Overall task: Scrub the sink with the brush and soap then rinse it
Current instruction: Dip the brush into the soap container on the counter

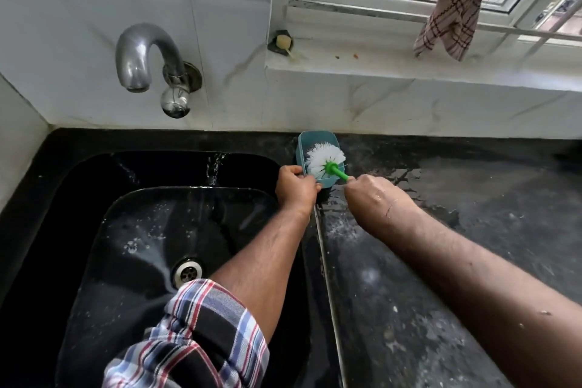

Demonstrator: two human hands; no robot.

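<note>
— Sink [94, 198], where does it sit?
— Black basin in the wet black countertop [441, 230], left end, tap [138, 63] on the wall above.
— And the brush [326, 159]?
— In a blue tub [315, 138] at the countertop's back edge, just beside the sink rim. Right hand [374, 198] grips its green handle; left hand [296, 189] pinches the tub's rim.

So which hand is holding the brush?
The right hand, gripping the green handle of the brush. The left hand only holds the blue tub's near edge.
</note>
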